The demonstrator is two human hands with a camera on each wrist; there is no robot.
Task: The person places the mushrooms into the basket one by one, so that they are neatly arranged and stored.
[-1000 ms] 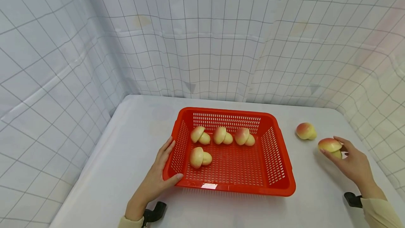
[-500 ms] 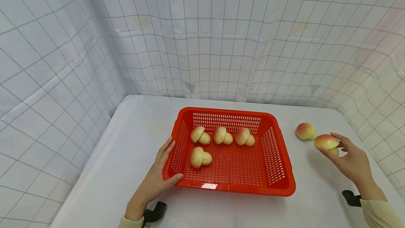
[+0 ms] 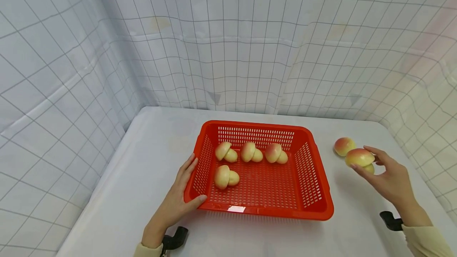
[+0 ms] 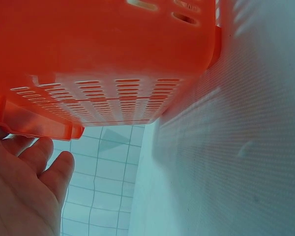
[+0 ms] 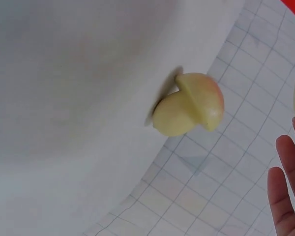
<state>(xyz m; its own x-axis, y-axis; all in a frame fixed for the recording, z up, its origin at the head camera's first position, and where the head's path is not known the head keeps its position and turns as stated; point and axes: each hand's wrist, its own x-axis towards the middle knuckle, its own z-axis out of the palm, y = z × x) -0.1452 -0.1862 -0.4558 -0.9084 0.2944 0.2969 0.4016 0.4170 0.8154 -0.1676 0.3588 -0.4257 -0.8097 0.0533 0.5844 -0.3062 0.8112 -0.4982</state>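
The left hand (image 3: pixel 175 205), thumb spread wide from its fingers, rests on the near left corner of a red, slotted plastic basket (image 3: pixel 264 212) holding four pale-yellow mushroom-shaped pieces (image 3: pixel 222 177). Farther right, a rounded red-and-yellow piece (image 3: pixel 344 146) lies on the white table (image 3: pixel 125 169), beside a red-topped yellow mushroom (image 3: pixel 358 157) pinched aloft by the right hand (image 3: pixel 392 179).

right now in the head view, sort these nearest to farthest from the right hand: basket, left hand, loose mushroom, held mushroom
1. held mushroom: in the right hand
2. loose mushroom: on the table, beyond the held one
3. basket: left of both
4. left hand: at the basket's left side
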